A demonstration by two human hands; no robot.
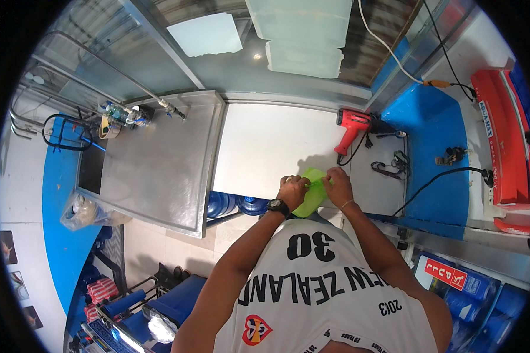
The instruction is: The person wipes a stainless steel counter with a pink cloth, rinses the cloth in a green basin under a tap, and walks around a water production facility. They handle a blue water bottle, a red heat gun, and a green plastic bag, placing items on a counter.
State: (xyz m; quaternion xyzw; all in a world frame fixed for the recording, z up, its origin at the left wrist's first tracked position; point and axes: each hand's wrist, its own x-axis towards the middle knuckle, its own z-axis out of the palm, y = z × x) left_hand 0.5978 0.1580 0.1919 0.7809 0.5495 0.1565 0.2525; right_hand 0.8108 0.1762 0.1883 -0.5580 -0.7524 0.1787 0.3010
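A lime-green bag or sheet of thin, plastic-like material (309, 204) hangs at the front edge of the white countertop (269, 145), close to my torso. My left hand (293, 190) pinches its upper left part, and a dark watch sits on that wrist. On the upper right, my right hand (339, 187) grips it between thumb and fingers. The two hands are a short way apart, with green folds between them. Beyond my right hand lies a red heat gun (351, 130) with a black cord.
To the left is a stainless steel counter (159, 163) with a raised rim and a metal tap (172, 109). Blue water jugs (221, 204) stand under the countertop. A dark strap-like item (388, 167) lies at right; a black cable (441, 181) runs along the blue wall.
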